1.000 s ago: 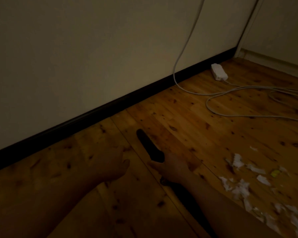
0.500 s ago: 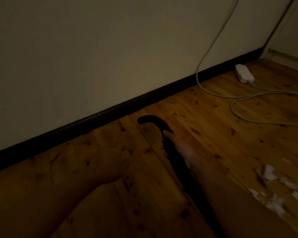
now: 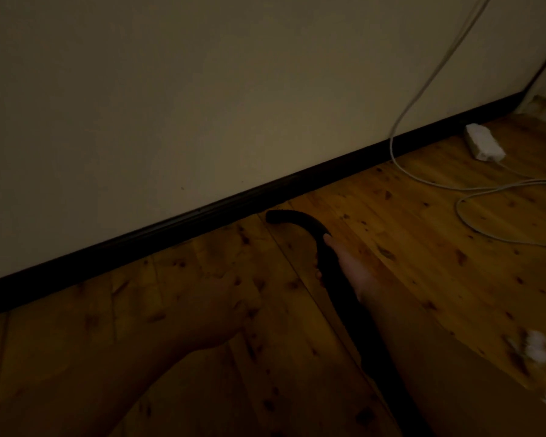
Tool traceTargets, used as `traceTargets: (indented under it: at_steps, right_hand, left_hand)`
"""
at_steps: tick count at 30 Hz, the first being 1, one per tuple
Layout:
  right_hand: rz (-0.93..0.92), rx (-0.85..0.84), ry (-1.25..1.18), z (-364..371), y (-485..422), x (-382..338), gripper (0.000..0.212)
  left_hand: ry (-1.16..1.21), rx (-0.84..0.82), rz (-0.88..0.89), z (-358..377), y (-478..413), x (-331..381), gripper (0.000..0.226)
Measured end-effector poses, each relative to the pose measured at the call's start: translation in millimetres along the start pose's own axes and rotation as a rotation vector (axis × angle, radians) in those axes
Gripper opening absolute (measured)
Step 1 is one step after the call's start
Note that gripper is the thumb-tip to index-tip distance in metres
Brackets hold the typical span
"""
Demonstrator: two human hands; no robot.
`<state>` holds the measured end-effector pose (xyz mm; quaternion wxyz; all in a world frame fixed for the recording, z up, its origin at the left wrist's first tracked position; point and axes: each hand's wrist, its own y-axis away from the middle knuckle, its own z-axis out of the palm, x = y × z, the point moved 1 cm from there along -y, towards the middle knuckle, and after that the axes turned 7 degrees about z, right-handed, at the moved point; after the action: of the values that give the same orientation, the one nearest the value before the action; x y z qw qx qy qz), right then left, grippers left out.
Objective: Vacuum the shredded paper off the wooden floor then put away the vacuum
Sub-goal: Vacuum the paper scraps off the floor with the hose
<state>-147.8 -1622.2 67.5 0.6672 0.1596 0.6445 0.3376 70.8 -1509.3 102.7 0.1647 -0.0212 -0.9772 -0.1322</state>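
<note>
The right hand (image 3: 349, 269) is wrapped around a black vacuum wand (image 3: 334, 279), gripping it just below the bend where the tube curves over into a hooked end. Fingertips show on the tube's left edge and the thumb lies along its upper right side, so the hold is a full, closed grasp. The wand runs from the bottom edge of the view, alongside the right forearm, up and to the left; its curved tip points toward the dark baseboard (image 3: 234, 200) and stops just short of it, above the wooden floor (image 3: 423, 263). The left hand (image 3: 224, 307) hovers low over the boards to the left of the wand, apart from it; the room is so dim that I cannot tell whether its fingers are spread or curled, and it holds nothing that can be made out. Shredded paper (image 3: 536, 348) lies in pale, blurred bits at the right edge of the floor, well apart from the wand's tip. Farther back, a white cable (image 3: 423, 99) hangs down the plain wall (image 3: 202, 89) and loops across the floor, beside a white power adapter (image 3: 484, 146) lying near the baseboard.
</note>
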Motion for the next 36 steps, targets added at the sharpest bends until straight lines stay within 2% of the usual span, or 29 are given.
traceTargets:
  at_steps: [3,7,10,15,20,23,25,29,31,36]
  right_hand:
    - [0.020,-0.009,0.086,1,5,-1,0.039]
    - [0.012,0.029,0.228,-5,19,-4,0.041]
    - [0.009,0.043,0.320,-11,35,-12,0.039]
    - [0.026,0.001,0.433,-19,64,-10,0.043]
    - [0.040,-0.012,0.587,-42,113,-4,0.028]
    - [0.105,-0.030,0.561,-58,143,14,0.042]
    - [0.093,0.015,0.639,-73,163,35,0.049]
    - [0.032,0.147,0.873,-89,200,73,0.032]
    - [0.023,0.201,0.963,-95,218,89,0.030]
    - [0.091,0.324,1.175,-105,262,124,0.048]
  left_hand:
    - [-0.009,-0.029,-0.016,-3,-2,2,0.050]
    - [-0.103,-0.036,0.002,-4,-7,8,0.041]
    - [-0.030,-0.089,-0.007,1,-13,12,0.040]
    - [0.005,-0.081,-0.008,7,-16,23,0.037]
    - [0.060,-0.132,-0.001,20,-13,55,0.048]
    - [0.139,-0.122,0.034,24,-8,83,0.053]
    - [0.187,-0.141,0.063,29,-6,105,0.054]
    - [0.167,-0.129,0.187,39,7,139,0.048]
    - [0.145,-0.128,0.231,44,17,156,0.048]
    - [0.129,-0.227,0.316,50,39,188,0.044]
